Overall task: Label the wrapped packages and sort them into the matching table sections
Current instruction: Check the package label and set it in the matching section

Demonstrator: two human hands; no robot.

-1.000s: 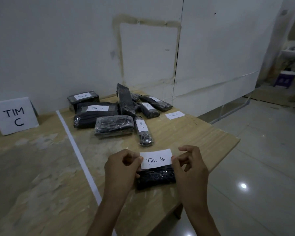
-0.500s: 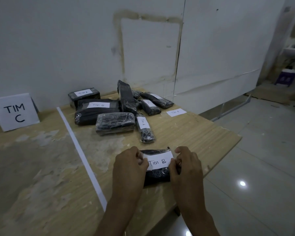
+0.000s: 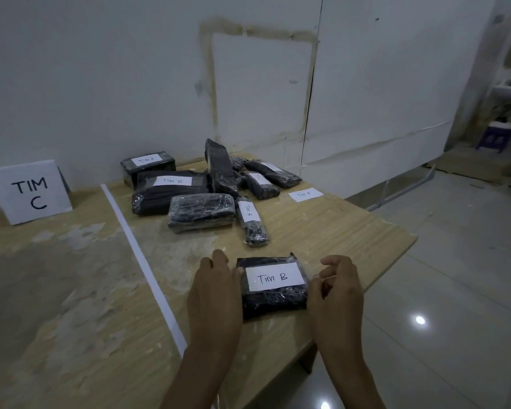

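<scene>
Far left, the folded TIM C card (image 3: 30, 191) stands beyond the white tape strip (image 3: 142, 261). My left hand (image 3: 216, 290) has slid off the label, its fingers relaxed and the thumb touching the wrapped package (image 3: 273, 304). The package is glossy, crinkled black film, lying flat near the front edge of the scuffed wooden table (image 3: 337, 231). The rectangular Tim B paper label (image 3: 275, 277) now sits flat on top. My right hand (image 3: 335, 287) curls at the package's right edge; I cannot tell whether it pinches the wrap.

The left hand (image 3: 216, 293) and right hand (image 3: 335, 290) flank the labelled package (image 3: 273, 302).
</scene>
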